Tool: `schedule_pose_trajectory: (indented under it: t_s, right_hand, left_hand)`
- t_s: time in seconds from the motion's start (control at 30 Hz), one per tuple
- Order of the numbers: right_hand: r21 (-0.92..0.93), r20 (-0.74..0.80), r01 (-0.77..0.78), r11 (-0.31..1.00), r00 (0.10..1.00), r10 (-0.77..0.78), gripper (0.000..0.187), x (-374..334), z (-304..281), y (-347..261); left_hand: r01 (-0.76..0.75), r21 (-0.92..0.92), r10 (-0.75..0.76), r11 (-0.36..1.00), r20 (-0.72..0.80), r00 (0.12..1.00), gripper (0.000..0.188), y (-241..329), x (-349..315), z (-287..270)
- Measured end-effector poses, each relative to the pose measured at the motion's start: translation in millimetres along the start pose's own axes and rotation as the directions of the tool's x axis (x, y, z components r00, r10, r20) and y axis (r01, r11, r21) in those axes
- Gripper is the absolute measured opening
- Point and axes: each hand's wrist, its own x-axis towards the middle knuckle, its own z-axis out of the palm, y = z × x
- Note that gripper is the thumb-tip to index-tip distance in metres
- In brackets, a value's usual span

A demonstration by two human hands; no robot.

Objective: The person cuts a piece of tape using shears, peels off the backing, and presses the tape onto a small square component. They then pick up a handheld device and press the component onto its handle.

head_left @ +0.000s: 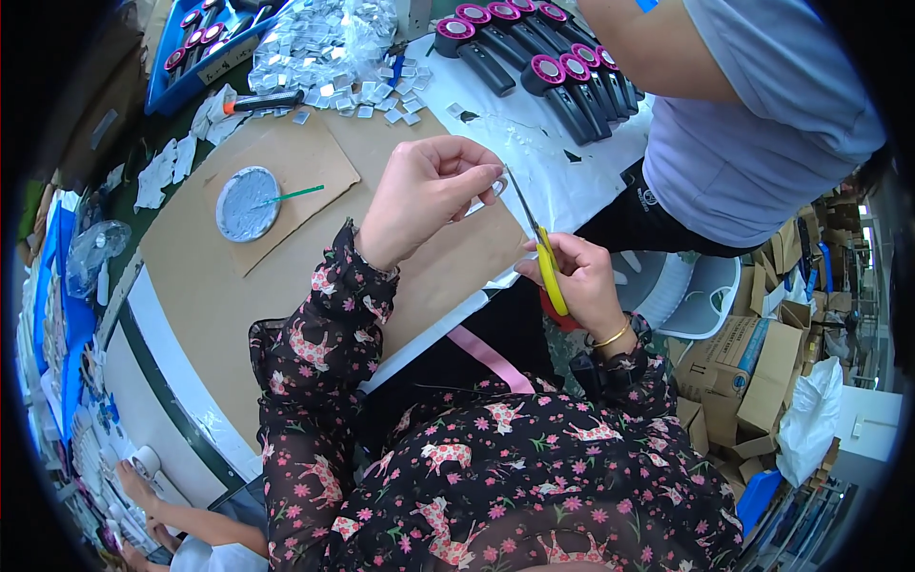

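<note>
My left hand (429, 195) is raised over the brown board (467, 246), thumb and forefinger pinched around a small pale piece (498, 187) that looks ring-like; the fingers partly cover it. In my right hand (586, 281) is a pair of yellow-handled scissors (548, 269). Their thin metal blades point up and away, with the tip close beside the left fingertips. Whether the tip touches the small piece I cannot tell. To the left, a round dish of grey-white paste (247, 205) with a green stick (300, 194) sits on a cardboard sheet (329, 170).
Small square mirror-like tiles (367, 95) lie beyond, beside an orange-and-black cutter (262, 101). Black handles with pink round heads (548, 69) stand in rows at the far right. A blue tray (167, 86) holds more. One co-worker (734, 162) stands at right; another's arm (181, 515) shows lower left.
</note>
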Motion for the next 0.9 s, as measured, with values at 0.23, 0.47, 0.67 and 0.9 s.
schedule_pose_trajectory:
  t_s: [0.23, 0.47, 0.67, 0.9]
  right_hand:
    - [0.013, 0.007, -0.027, 1.000, 1.000, 0.027, 0.023, 0.0, 0.1, -5.2]
    - [0.070, 0.006, -0.017, 0.997, 1.000, 0.017, 0.021, 0.3, 1.6, -5.4]
    - [0.067, 0.015, -0.045, 0.997, 0.999, 0.044, 0.020, 0.1, 1.0, -3.8]
    - [0.049, 0.025, -0.052, 0.997, 0.998, 0.051, 0.017, 1.6, -0.1, -8.6]
  left_hand:
    - [0.011, -0.067, -0.010, 0.998, 0.006, 1.000, 0.020, 1.2, 0.3, 0.6]
    - [0.007, -0.084, -0.007, 0.996, 0.002, 1.000, 0.019, 1.3, 0.2, 2.1]
    - [0.002, -0.100, -0.002, 0.995, 0.003, 1.000, 0.018, 0.3, 0.6, 1.8]
    - [-0.003, -0.111, 0.004, 0.994, 0.009, 1.000, 0.018, -2.5, 2.2, -0.7]
